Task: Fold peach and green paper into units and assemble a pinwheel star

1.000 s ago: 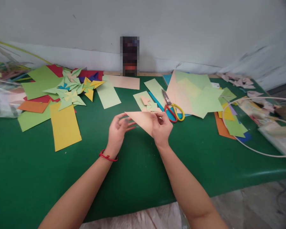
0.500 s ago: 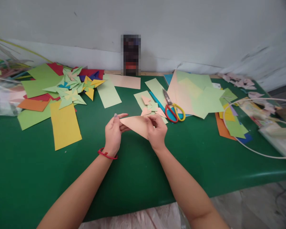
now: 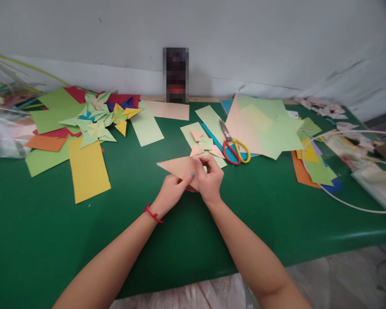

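A peach sheet of paper [image 3: 176, 165], folded to a pointed triangle, is held up over the green table between both hands. My left hand [image 3: 173, 191] grips its lower edge, thumb on top and fingers underneath. At the right end, my right hand [image 3: 210, 176] pinches the paper between thumb and fingers. The sharp tip points left, free of both hands. Just behind the hands lie small folded peach and green paper pieces [image 3: 206, 146] on a pale green strip. Scissors [image 3: 230, 143] with one red and one yellow handle rest to the right of them.
Folded paper stars [image 3: 96, 128] and coloured sheets lie at the left, including a yellow sheet [image 3: 89, 171]. Large pale green sheets [image 3: 284, 135] spread at the right, near a white hoop [image 3: 330, 201]. A pixelated dark object [image 3: 176, 75] stands against the wall.
My left hand has moved from the paper's left tip down and right to its lower edge, leaving the tip free. My right hand keeps its pinch, nearly in place.
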### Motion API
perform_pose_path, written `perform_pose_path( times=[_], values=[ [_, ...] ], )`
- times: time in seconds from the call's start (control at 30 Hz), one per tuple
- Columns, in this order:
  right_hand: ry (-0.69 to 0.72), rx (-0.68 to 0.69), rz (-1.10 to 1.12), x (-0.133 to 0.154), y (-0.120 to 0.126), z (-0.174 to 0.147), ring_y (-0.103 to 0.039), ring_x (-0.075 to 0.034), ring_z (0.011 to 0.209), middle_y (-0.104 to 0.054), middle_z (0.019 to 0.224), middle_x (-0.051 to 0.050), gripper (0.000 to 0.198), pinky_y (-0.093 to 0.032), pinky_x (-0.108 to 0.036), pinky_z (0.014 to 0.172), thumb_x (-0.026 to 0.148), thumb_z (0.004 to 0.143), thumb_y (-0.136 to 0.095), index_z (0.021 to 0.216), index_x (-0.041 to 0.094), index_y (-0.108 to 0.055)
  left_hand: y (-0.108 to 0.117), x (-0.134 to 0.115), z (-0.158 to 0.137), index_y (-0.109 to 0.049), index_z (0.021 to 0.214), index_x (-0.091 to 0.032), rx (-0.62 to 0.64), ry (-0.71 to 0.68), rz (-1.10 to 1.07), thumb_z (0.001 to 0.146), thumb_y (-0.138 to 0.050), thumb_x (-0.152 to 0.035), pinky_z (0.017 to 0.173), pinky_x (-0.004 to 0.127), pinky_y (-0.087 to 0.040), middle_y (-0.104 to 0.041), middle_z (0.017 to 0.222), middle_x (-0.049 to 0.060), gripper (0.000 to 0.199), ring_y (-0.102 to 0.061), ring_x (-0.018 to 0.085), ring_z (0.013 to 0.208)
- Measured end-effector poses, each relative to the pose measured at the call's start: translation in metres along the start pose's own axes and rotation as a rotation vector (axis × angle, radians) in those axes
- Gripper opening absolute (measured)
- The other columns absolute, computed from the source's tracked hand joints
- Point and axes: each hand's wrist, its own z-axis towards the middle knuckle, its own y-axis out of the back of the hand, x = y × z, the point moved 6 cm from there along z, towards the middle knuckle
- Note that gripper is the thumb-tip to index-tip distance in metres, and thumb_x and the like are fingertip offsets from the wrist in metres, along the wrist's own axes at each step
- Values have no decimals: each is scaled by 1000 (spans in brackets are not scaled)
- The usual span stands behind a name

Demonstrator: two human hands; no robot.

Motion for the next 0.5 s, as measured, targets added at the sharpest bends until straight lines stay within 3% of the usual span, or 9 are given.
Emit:
perform_pose_path(
  times=[0.17,0.33,0.43,0.5],
  values=[
    [-53,-8,48,-6,1,2,-55,-13,70,-59,73,-1,15,-46,-27,68,32,81,-54,77,18,-59,-10,4,-2,-65,75,-11,143,63,-32,75,-59,-39,64,32,-55,-69,64,8,28,-67,20,61],
    [-103,-19,56,-14,3,5,-57,-14,74,-61,77,-2,18,-47,-28,70,35,80,-54,80,18,-59,-15,2,-4,-64,79,-13,219,14,-38,70,-65,-25,69,32,-55,-70,75,8,15,-67,20,70],
    [-124,-41,65,-23,7,12,-57,-14,73,-62,75,-2,21,-47,-28,70,37,78,-55,79,17,-59,-24,-2,-12,-63,85,-14,333,-109,96,73,-62,-23,70,31,-55,-69,77,6,14,-66,18,72],
    [-157,-45,101,-32,10,19,-58,-14,72,-62,75,-3,23,-47,-28,70,38,77,-56,78,16,-60,-24,-12,-17,-62,89,-17,280,-316,315,78,-57,-23,72,29,-53,-68,84,5,14,-64,16,76]
  ],
)
